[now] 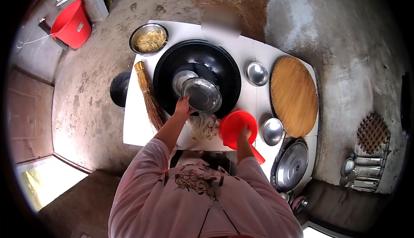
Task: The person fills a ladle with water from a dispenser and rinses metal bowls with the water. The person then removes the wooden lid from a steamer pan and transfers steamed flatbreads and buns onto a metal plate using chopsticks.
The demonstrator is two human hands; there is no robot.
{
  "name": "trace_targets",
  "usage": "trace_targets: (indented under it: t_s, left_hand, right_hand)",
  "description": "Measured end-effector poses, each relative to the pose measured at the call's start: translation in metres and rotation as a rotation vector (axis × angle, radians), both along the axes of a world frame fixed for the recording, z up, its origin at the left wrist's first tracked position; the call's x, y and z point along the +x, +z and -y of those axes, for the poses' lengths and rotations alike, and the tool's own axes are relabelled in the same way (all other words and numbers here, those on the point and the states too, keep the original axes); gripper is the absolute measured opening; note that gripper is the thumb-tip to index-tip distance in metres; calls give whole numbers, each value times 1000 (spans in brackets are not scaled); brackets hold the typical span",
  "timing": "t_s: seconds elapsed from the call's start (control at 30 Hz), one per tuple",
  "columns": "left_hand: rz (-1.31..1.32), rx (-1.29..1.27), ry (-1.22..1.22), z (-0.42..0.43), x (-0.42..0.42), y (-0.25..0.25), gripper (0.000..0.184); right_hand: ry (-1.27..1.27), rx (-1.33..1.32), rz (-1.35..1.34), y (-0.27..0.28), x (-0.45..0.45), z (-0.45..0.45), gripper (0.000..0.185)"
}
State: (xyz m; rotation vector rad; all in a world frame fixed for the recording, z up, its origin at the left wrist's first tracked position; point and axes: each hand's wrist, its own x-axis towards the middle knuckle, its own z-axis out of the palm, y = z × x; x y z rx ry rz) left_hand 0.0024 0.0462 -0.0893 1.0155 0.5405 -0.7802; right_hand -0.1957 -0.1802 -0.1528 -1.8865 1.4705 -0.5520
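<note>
My left hand (183,105) is closed on the near left rim of a metal bowl (202,96), which hangs over the big black wok (224,61). A smaller pale bowl (184,79) sits inside the wok, partly covered by the metal bowl. At the near right of the wok, my right hand (245,133) reaches to a red plastic scoop (235,124); its fingers are mostly hidden, so their grip is unclear. Between the two hands lies a whitish cloth-like bundle (202,128) at the wok's near edge.
On the tiled counter (131,128) are a bowl of pale strips (151,41), a straw brush (148,96), two shiny bowls (257,74), a round wooden lid (294,96) and a metal lid (292,165). A red bucket (73,26) stands on the floor at the upper left.
</note>
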Motion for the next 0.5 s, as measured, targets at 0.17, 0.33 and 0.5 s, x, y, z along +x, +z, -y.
trace_targets:
  t_s: [0.17,0.33,0.5]
  left_hand:
    - [0,96,-54,-1,-1,1,45]
    - [-20,5,-78,6,-9,-3,36]
    - [55,-83,91,7,-6,-52,28]
  right_hand:
    - [240,1511,965,45,22,-29,35]
    - [461,1267,673,169,79,-83,30]
    - [158,281,442,95,52,-33,30]
